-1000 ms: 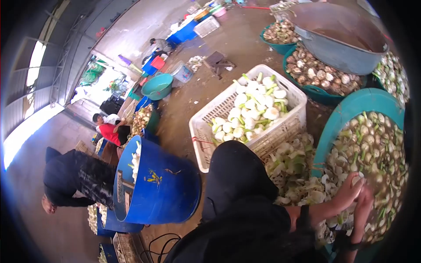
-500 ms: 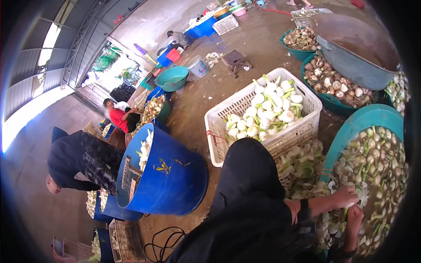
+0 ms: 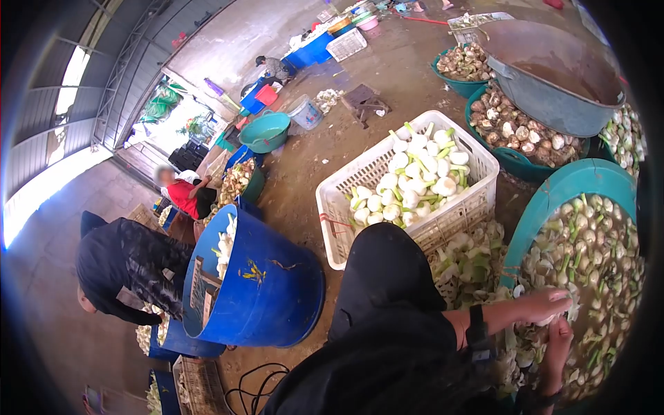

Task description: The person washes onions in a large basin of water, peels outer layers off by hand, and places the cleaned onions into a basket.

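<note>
My left hand [image 3: 545, 304], with a dark band on its wrist, has its fingers closed around a whitish garlic bulb [image 3: 550, 319] that is mostly hidden. Just below it my right hand [image 3: 559, 335] is closed against the same bulb, its fingertips pinched. Both hands are over the near edge of a teal tub [image 3: 546, 197], where garlic bulbs with green stems [image 3: 588, 270] sit in murky water. Loose peeled skins [image 3: 522, 339] lie beside and beneath my hands.
A white crate [image 3: 332, 235] of peeled garlic stands beyond my knee [image 3: 391, 270], with a heap of skins [image 3: 470, 256] beside it. A blue barrel [image 3: 277, 290] is left. Tubs of unpeeled garlic [image 3: 526, 128] and a metal basin [image 3: 567, 90] stand upper right. Other people [image 3: 131, 266] work at left.
My left hand's fingers have loosened and stretched slightly over the bulb; both hands stay close together. The person at left has reached an arm down toward the garlic containers. The view has shifted slightly.
</note>
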### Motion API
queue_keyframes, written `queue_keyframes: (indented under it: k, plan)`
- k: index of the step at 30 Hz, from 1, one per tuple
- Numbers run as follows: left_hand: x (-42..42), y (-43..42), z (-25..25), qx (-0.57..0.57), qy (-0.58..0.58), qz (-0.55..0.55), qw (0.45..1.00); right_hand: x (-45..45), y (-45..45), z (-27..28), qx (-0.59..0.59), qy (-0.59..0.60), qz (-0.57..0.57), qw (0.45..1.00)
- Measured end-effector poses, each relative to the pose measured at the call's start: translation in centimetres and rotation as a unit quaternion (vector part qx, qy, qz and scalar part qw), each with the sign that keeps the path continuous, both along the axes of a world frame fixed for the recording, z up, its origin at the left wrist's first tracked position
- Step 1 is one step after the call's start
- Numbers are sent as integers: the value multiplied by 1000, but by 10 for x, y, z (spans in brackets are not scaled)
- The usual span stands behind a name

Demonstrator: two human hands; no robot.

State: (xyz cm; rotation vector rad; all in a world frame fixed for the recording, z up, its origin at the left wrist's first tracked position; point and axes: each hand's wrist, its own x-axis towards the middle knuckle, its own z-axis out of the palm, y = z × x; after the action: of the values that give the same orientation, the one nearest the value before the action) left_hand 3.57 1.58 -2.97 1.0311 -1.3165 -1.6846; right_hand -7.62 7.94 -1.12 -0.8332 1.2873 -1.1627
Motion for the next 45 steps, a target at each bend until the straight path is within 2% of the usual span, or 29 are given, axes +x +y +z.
queue_keyframes:
  k: [1, 2, 3, 4, 6, 8, 9, 10, 11, 12, 14, 16, 18, 20, 21, 22, 24, 25, 26, 27, 28, 29, 30, 32, 34, 36, 38, 42, 45]
  plan:
    - [7, 0, 18, 0, 0, -2, 1000, -8, -3, -18, -121, 106, 29, 987]
    - [22, -1, 53, -35, -166, -120, 978, -17, -6, -26, -121, 107, 27, 987]
    - [31, 0, 74, -70, -326, -233, 913, -26, -10, -32, -100, 150, 51, 982]
    - [34, 1, 70, -72, -325, -238, 912, -30, -11, -32, -78, 192, 71, 976]
    - [29, 9, 42, -311, -292, -195, 883, -30, -16, -15, 5, 73, 75, 995]
    - [29, 2, 36, -462, -270, -200, 821, -31, -18, -22, 60, -63, -5, 996]
    - [23, 2, 38, -508, -275, -166, 799, -40, -17, -32, 65, -18, 4, 998]
    - [21, 0, 41, -548, -281, -126, 778, -34, -17, -18, 106, -92, -47, 989]
    - [18, -4, 37, -524, -254, -144, 800, -30, -19, 7, 139, -92, -52, 985]
    - [15, -6, 35, -497, -231, -163, 821, -32, -21, -7, 101, -127, -60, 985]
    - [3, 2, 32, -273, -84, -29, 958, -30, -20, -1, 35, -278, -87, 956]
    - [-2, 1, 25, -96, 29, 91, 991, -31, -8, 0, -90, -247, -83, 961]
    - [-3, -1, 37, 198, 230, 135, 943, -38, 6, 21, -113, -57, -17, 992]
    - [14, -14, 9, 276, 301, 78, 910, -56, 20, 34, -125, -53, -23, 991]
    - [13, -19, 21, 354, 254, 158, 886, -62, 23, 36, -144, -54, -17, 988]
    - [15, -24, 22, 350, 264, 194, 878, -69, 22, 35, -171, -131, -74, 974]
    - [18, -23, 39, 230, 196, 212, 929, -89, 18, 44, -148, -39, -18, 988]
    - [14, -18, 47, 233, 194, 206, 930, -88, 15, 39, -129, 135, 58, 981]
    - [10, -12, 55, 142, 120, 230, 955, -81, 14, 36, -174, 416, 93, 888]
    - [5, -8, 58, 47, 46, 250, 966, -73, 11, 38, -139, 448, 96, 878]
    - [2, -3, 56, 50, 45, 240, 968, -64, 6, 41, -103, 478, 98, 867]
    - [1, 3, 54, -135, -62, 219, 964, -56, -1, 43, -135, 419, 58, 896]
    - [-2, 7, 52, -316, -162, 188, 916, -50, -7, 45, -165, 358, 16, 919]
    - [-9, 14, 55, -373, -199, 177, 889, -42, -16, 51, -150, 351, -11, 924]
    - [-13, 15, 57, -501, -249, 140, 817, -42, -19, 51, -140, 344, -38, 928]
    - [-18, 17, 52, -464, -233, 148, 842, -44, -20, 46, -135, 344, -34, 928]
    - [-20, 19, 44, -268, -165, 191, 930, -44, -20, 32, -147, 333, -43, 930]
    - [-22, 19, 43, -311, -182, 176, 916, -46, -12, 38, -125, 260, -43, 957]
    - [-26, 21, 42, -376, -213, 158, 888, -44, -15, 18, -157, 323, -64, 931]
